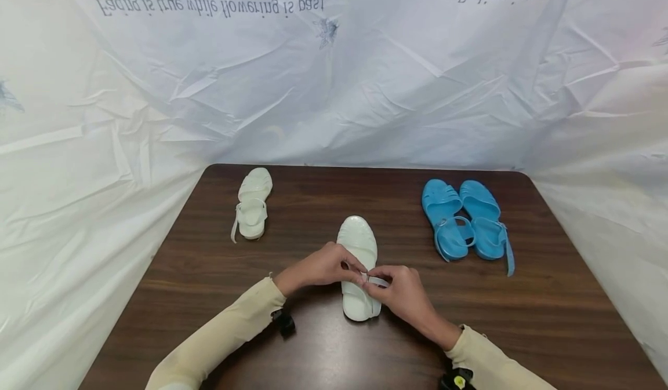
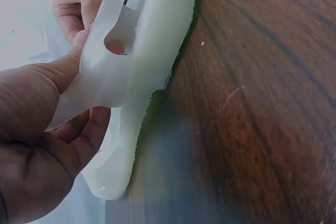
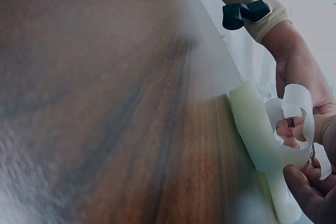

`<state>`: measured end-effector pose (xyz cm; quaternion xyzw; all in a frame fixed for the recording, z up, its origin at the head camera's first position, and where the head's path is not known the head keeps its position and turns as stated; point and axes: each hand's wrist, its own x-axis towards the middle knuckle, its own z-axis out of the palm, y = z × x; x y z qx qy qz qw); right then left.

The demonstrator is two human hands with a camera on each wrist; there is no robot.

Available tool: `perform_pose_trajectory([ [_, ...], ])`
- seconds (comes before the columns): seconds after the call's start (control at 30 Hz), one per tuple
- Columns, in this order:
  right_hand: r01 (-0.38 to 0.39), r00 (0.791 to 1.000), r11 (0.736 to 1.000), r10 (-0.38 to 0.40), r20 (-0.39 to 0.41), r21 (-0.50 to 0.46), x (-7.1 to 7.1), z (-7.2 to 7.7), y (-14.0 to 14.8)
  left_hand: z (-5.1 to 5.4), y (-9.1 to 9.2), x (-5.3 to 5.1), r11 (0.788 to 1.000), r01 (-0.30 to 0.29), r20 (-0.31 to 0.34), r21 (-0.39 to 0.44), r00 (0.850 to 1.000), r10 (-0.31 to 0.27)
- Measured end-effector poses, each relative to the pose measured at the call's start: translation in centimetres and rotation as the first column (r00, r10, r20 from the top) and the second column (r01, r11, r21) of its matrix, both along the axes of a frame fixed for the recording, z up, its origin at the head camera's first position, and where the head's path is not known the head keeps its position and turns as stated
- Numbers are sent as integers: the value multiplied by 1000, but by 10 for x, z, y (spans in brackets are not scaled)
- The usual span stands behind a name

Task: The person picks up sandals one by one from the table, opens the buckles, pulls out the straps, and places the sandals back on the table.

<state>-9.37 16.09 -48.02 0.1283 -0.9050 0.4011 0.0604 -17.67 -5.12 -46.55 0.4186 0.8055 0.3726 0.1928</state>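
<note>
A white sandal (image 1: 358,236) lies at the table's middle, toe pointing to the far edge. Over its strap both hands meet. The left hand (image 1: 330,265) pinches the strap from the left with thumb and fingers. From the right, the right hand (image 1: 404,294) pinches the strap's other part, whose free end (image 1: 378,281) sticks out by its fingers. The left wrist view shows the pale sandal side (image 2: 163,30) and the left hand (image 2: 47,124) behind the strap. In the right wrist view the strap (image 3: 298,98) loops up above the sole, with fingers around it; the buckle is mostly hidden.
Another white sandal (image 1: 253,210) lies at the far left of the brown table (image 1: 323,199). A pair of blue sandals, one (image 1: 440,201) beside the other (image 1: 480,201), lies at the far right. White printed sheeting (image 1: 313,88) hangs behind and at the sides.
</note>
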Motion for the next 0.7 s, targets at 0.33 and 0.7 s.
perform_pose_trajectory([
  [0.33,16,1000,1000,-16,16,-21,2,1,0,0,-2,8,999,-35,-51,26,998,36],
  [0.7,32,999,999,-31,10,-37,4,-2,-2,-9,-1,9,995,-59,-33,85,998,62],
])
